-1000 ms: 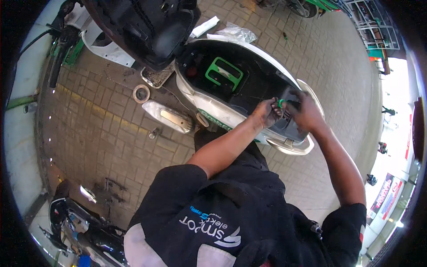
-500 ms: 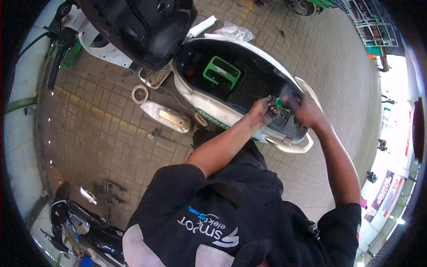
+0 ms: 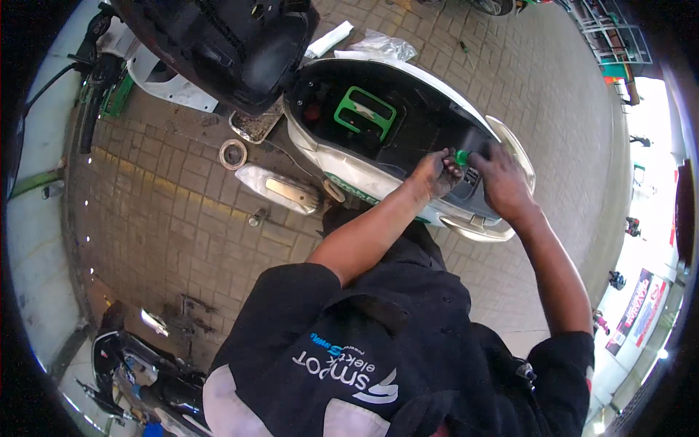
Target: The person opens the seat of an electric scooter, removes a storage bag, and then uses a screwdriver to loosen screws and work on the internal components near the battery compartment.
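Observation:
My left hand (image 3: 437, 175) is closed on a small green object (image 3: 461, 157), too small to identify, above the rear of the open under-seat compartment (image 3: 415, 116) of a white scooter (image 3: 328, 159). My right hand (image 3: 502, 182) is at the same green object from the right, fingers curled around its end; what lies under the fingers is hidden. A green plastic frame (image 3: 349, 102) lies in the black compartment. The raised black seat (image 3: 211, 36) is at upper left, and a pale rear grab rail (image 3: 524, 156) is right of my hands.
On the paved floor lie a white panel (image 3: 164, 80), a metal tray (image 3: 251, 135), a ring-shaped part (image 3: 233, 153), an elongated silver cover (image 3: 262, 186), plastic wrapping (image 3: 386, 44) and a screwdriver (image 3: 464, 46). A dark motorbike (image 3: 145, 379) stands lower left, a metal rack (image 3: 608, 40) upper right.
My hands stay together at the green object and have risen slightly. My right hand's fingers have shifted around it, blurred earlier and clearer now. The view has shifted a little.

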### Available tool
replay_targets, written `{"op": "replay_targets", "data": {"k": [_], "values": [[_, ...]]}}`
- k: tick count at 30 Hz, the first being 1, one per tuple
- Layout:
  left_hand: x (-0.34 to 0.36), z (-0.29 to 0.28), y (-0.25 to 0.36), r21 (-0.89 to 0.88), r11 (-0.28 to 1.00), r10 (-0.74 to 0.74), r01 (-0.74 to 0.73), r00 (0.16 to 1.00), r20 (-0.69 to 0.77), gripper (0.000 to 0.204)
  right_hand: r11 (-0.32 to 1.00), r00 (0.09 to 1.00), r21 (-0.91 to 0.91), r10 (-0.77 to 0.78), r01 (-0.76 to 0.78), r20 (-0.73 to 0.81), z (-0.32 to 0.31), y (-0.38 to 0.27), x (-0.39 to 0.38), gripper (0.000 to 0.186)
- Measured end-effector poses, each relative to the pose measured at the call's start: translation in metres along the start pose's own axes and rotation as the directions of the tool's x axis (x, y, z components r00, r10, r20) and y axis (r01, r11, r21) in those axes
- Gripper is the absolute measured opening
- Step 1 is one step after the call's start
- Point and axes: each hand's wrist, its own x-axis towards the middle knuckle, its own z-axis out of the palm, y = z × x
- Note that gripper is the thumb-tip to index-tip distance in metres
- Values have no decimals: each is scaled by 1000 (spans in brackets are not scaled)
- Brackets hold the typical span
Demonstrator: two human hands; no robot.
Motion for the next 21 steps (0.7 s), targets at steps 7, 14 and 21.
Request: {"op": "replay_targets", "data": {"k": [7, 14, 21], "values": [[-4, 0, -7, 33, 999, 14, -15, 1000, 27, 28, 857, 878, 216, 420, -467, 229, -3, -5, 8, 31], [7, -4, 0, 26, 999, 35, -36, 998, 61, 29, 988, 963, 156, 54, -12, -265, 5, -7, -3, 31], [5, 1, 3, 38, 997, 65, -64, 997, -28, 29, 987, 967, 53, -139, 154, -214, 8, 10, -4, 35]]}}
